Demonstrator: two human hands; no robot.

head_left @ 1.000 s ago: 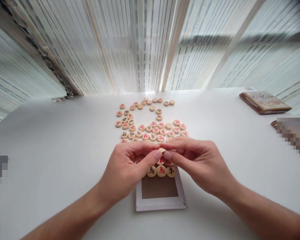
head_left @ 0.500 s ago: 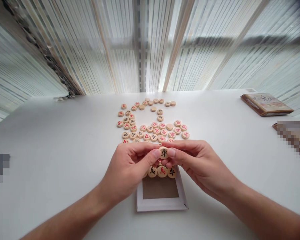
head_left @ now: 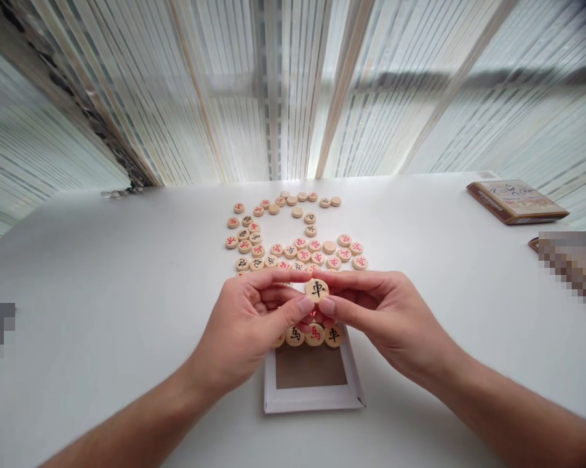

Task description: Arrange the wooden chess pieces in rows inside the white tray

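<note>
Between the fingertips of my left hand [head_left: 256, 312] and my right hand [head_left: 378, 309] is one round wooden xiangqi piece [head_left: 317, 290] with a black character facing me. Both thumbs press its lower edge, and the index fingers meet along its top. Below it lies a shallow white box tray [head_left: 314, 398] with a brown bottom. A row of pieces in the tray shows a black-marked piece [head_left: 295, 335], a red-marked piece [head_left: 315, 335] and another black one [head_left: 333, 335]. My hands hide the tray's far part.
Many loose xiangqi pieces [head_left: 303, 255], red-marked, black-marked and some blank side up, spread over the white table [head_left: 141, 292] beyond my hands. A printed box [head_left: 517, 200] lies at the far right, near a partly blurred brown item [head_left: 573, 266]. Striped curtains [head_left: 293, 91] hang behind the table.
The held piece has turned slightly and now shows more of its face, the thumbs having moved to its lower edge. The whole view has shifted a little.
</note>
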